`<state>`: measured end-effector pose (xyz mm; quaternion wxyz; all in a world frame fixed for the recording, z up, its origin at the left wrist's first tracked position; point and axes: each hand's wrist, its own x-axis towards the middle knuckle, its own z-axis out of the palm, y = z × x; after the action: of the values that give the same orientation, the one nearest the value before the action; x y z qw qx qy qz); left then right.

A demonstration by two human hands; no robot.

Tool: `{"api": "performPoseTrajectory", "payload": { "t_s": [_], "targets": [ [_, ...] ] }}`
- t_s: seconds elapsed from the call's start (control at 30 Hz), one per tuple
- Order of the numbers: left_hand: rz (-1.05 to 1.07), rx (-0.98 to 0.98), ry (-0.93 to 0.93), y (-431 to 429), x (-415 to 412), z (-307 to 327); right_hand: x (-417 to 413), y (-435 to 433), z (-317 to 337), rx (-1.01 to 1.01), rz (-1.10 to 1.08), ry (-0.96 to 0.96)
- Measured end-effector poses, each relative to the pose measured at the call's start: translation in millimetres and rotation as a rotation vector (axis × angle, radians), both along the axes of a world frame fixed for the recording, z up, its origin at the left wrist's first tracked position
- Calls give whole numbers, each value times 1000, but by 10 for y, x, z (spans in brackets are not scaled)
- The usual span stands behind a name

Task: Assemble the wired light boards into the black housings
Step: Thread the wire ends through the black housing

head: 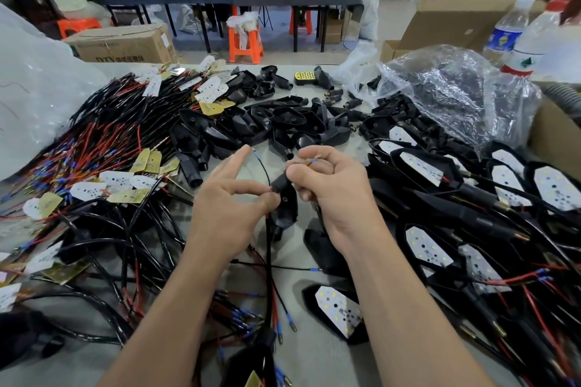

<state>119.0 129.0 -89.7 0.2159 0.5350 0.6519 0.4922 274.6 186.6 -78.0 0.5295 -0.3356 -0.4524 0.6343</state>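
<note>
Grey table [317,358] strewn with tangled red-and-black wired boards [103,166] and glossy, teardrop-shaped black housings [283,122].
One housing [286,209] is held mid-table: the left hand [226,214] pinches its round neck, index finger straight; the right hand [333,188], fingers curled, pinches a thin wire [312,161] by its blue-sleeved tip.

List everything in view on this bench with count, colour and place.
held black plastic housing: one, black, centre, between the hands
thin black wire: one, black, arcing from its tube
empty black plastic housings: many, black, heaped mid-table
wired white light boards: many, white and brass, left
assembled housings with boards: many, black-white, right
crumpled clear plastic bag: one, clear, back right
plastic water bottles: two, clear, far right
left hand: one, pinching wire
right hand: one, gripping housing
</note>
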Motion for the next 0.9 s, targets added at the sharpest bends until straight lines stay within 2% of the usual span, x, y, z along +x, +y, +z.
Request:
{"api": "performPoseTrajectory", "payload": {
  "t_s": [0.1,0.3,0.57,0.83,0.9],
  "targets": [
    [-1,-5,67,0,9,8,-12,2,-6,7,25,-61],
    [28,29,22,30,-35,9,-38,-8,48,-12,24,-84],
    [-19,54,-60,9,2,-6,-34,-94,83,-121,122,25],
    [24,29,-113,11,74,0,-129,-103,51,3,-33,-227],
    [-15,-8,-132,30,48,-31,-108,-95,58,3,-20,-230]
  ]
}}
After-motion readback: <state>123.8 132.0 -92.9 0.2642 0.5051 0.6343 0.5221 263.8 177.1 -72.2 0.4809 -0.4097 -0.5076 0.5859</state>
